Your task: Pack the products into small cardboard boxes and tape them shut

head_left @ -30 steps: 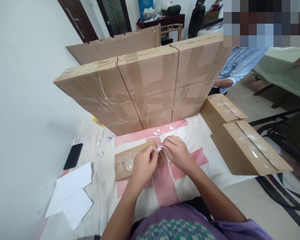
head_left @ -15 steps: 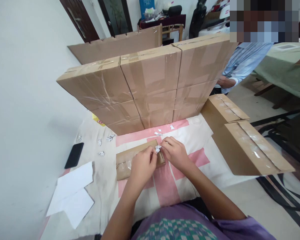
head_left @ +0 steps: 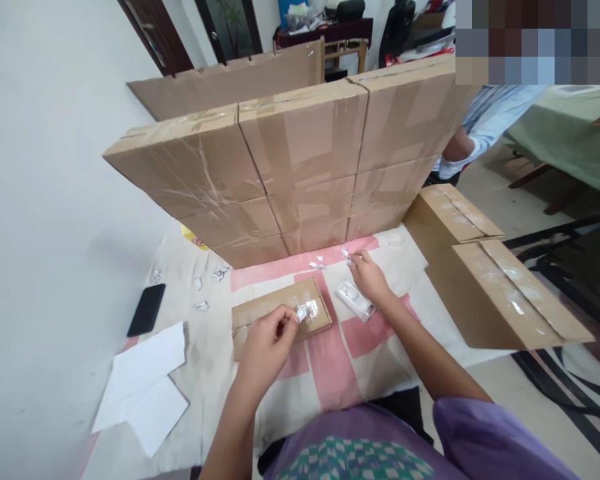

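Observation:
My left hand (head_left: 270,337) is closed over a flat cardboard box (head_left: 253,310), pinching a small white piece of paper (head_left: 301,313) with a greyish mark on it. Shiny clear tape covers part of the box's right end. My right hand (head_left: 371,277) reaches toward the tall cartons, its fingertips closed on a small crumpled scrap of paper (head_left: 349,261) beside another scrap. Under the right wrist lies a whitish, see-through plastic object (head_left: 353,300) whose kind I cannot make out.
Behind stands a wall of taped cartons (head_left: 305,140). Two cartons (head_left: 520,293) are at the right. Several paper scraps (head_left: 201,306), a black phone (head_left: 147,310) and white sheets (head_left: 145,387) lie left on the cloth. A person in a blue sleeve (head_left: 500,120) is beyond the cartons.
My hands have parted. The right moved up and right with a scrap, uncovering the plastic object; the left drew back slightly left, still pinching a white piece of paper.

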The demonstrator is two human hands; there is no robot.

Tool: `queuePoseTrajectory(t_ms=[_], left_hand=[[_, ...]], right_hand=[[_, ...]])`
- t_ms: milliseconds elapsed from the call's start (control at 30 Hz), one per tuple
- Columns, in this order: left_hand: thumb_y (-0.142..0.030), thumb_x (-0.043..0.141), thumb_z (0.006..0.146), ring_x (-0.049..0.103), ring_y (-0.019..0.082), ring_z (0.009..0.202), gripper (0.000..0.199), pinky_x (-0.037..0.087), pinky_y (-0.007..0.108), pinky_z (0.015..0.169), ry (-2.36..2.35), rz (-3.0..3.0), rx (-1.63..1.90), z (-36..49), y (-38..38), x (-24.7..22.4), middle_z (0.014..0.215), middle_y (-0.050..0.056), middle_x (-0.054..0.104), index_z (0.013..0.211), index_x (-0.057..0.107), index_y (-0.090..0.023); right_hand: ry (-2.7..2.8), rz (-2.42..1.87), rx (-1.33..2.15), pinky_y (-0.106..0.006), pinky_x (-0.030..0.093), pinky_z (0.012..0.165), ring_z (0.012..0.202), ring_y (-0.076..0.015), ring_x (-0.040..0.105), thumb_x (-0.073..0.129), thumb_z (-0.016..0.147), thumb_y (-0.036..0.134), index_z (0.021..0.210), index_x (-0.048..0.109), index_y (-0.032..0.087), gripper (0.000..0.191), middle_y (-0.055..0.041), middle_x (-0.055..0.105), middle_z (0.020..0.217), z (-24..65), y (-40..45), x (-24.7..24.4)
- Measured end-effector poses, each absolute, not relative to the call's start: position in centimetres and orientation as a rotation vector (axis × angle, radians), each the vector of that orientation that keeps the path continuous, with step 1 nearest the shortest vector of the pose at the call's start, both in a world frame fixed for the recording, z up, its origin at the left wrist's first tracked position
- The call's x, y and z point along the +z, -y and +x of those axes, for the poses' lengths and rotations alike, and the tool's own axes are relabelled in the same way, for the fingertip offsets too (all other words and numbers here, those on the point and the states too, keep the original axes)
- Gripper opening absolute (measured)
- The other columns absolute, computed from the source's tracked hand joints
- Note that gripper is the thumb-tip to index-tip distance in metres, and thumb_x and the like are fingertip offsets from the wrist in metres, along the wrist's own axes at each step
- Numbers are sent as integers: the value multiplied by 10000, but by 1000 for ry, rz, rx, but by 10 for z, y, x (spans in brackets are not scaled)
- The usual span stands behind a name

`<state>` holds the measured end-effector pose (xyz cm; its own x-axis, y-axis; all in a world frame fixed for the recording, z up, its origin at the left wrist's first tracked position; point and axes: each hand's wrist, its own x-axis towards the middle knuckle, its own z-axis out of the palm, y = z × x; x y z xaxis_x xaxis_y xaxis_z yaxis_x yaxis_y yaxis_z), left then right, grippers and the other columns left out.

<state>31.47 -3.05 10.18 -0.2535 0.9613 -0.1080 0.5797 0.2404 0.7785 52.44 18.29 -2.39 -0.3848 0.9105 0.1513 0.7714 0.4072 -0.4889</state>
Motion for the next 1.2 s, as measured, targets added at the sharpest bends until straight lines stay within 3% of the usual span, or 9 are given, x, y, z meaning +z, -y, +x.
queuePoseTrajectory(t_ms=[133,300,367,533,700,867,1000,1100,1200], left_hand=[[-413,514,935,473,126,546,274,300,249,561,-1961,1358,827,310,35,94,592,-52,520,754,586,-220],[-421,521,931,475,125,565,270,301,239,569,-1978,1351,838,304,39,83,603,-51,490,769,587,-215],[-423,525,930,471,124,568,272,302,236,570,-1982,1347,849,303,39,82,601,-51,478,767,585,-214],[-428,511,935,464,123,583,290,320,232,586,-1978,1333,867,305,36,85,623,-44,500,770,594,-205],[-431,517,943,483,125,591,297,321,236,580,-1949,1350,902,307,35,88,650,-32,548,776,600,-200],[-432,522,975,476,121,590,307,341,238,575,-1910,1414,931,308,41,84,658,-35,543,784,594,-203],[-396,550,975,532,138,647,246,409,253,639,-2043,1519,1040,307,43,78,706,-24,579,823,608,-211],[-373,645,917,614,184,799,156,471,299,771,-2184,1673,1141,305,37,73,836,7,656,905,619,-220],[-384,709,875,663,241,962,242,494,369,886,-2226,1729,1116,305,30,67,1003,50,714,1026,613,-222]], right_hand=[[2332,-1472,548,-285,482,916,1048,-229,695,426,966,89,1229,707,130,388,-154,729,1198,520,-207,-40],[2299,-1578,575,-305,483,848,974,-254,709,485,958,130,1383,612,122,444,-161,767,1092,519,-223,-47],[2294,-1604,578,-299,477,813,937,-250,708,534,945,158,1335,644,130,406,-146,768,1039,519,-223,-49],[2271,-1638,548,-288,457,780,920,-223,696,551,951,218,978,770,158,229,-151,704,1181,522,-218,-49],[2205,-1624,534,-282,437,766,906,-212,685,525,961,197,1023,733,193,216,-98,747,1060,526,-207,-36],[2046,-1659,472,-311,432,712,772,-226,647,568,946,267,1018,659,181,144,-86,732,911,531,-192,-18],[1990,-1262,602,-310,469,768,779,-187,627,596,934,257,985,671,197,109,-64,718,970,524,-165,4],[2038,-851,880,-301,484,748,780,-168,623,602,950,259,1007,704,208,127,-48,698,950,509,-133,21],[2058,-650,1071,-302,483,754,793,-159,614,576,970,227,940,716,207,144,-44,664,916,493,-103,30]])
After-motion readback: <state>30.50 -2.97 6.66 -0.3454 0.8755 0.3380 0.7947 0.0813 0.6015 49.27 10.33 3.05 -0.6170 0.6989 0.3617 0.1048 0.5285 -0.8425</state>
